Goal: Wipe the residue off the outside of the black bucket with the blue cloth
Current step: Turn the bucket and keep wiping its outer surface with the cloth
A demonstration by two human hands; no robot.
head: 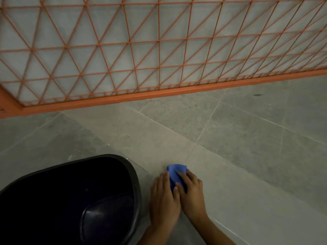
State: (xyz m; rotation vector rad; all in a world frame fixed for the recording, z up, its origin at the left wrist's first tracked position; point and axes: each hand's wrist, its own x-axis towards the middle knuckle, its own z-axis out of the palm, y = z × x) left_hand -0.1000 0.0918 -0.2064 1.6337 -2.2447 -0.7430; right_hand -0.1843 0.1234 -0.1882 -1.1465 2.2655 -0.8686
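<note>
Blue cloth — bunched on the grey tiled floor, just right of the black bucket, not touching it. Left hand and right hand both rest on it, fingers loosely bent over the fabric; firmness of grip cannot be told. Orange lattice gate — beyond the bucket.
</note>
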